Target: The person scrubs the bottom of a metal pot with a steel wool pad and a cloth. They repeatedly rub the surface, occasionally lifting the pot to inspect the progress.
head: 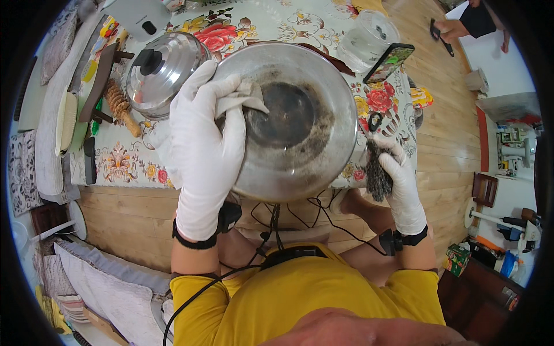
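A round metal pan [320, 173] with a dark, scorched patch at its middle stands before me at the table's front edge. My left hand [207, 125], in a white glove, grips a pale cloth [244, 99] at the pan's left side; a corner of the cloth lies over the dark patch. To the right of the pan, my right hand [400, 181], gloved too, holds a grey steel wool pad [378, 173] between thumb and fingers, apart from the pan.
A lidded steel pot [162, 78] and a wooden roller massager [119, 106] are at left on the flowered tablecloth [125, 164]. A clear plastic container [368, 41] and a propped phone [389, 62] stand back right. Black cables [275, 225] hang below the table. Another person's leg [456, 28] shows top right.
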Demonstrator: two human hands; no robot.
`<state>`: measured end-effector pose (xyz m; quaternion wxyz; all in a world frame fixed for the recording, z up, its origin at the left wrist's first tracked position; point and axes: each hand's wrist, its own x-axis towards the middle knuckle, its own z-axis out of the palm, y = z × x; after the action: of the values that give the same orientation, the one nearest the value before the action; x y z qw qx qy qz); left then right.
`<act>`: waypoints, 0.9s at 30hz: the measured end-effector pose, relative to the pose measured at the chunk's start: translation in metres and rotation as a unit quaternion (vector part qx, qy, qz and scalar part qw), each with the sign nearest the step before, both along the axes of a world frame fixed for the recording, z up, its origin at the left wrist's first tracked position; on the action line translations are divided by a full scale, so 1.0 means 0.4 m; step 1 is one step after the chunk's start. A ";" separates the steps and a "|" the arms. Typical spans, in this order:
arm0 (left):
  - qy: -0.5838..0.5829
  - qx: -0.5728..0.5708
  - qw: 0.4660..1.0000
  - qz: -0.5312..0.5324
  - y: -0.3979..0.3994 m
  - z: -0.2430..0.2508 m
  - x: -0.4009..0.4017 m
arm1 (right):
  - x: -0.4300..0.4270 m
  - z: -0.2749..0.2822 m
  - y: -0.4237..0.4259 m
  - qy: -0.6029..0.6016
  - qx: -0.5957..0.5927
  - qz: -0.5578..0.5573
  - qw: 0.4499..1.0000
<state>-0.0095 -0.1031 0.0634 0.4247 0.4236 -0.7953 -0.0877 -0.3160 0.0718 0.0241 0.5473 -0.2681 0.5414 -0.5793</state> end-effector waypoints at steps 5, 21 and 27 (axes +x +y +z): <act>0.084 0.062 0.994 -0.015 0.013 0.010 -0.013 | 0.048 0.072 -0.013 0.189 -0.080 -0.038 0.978; 0.115 0.001 0.993 -0.004 -0.026 -0.055 -0.020 | 0.312 0.186 -0.122 0.636 -0.277 0.056 0.719; 0.101 -0.027 0.994 0.014 -0.026 -0.055 -0.023 | 0.346 0.182 -0.117 0.691 -0.291 0.106 0.653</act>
<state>-0.0185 -0.1135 0.0414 0.5152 0.4125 -0.7442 -0.1025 -0.1775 0.0251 0.0968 -0.0331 -0.7918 0.5351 -0.2927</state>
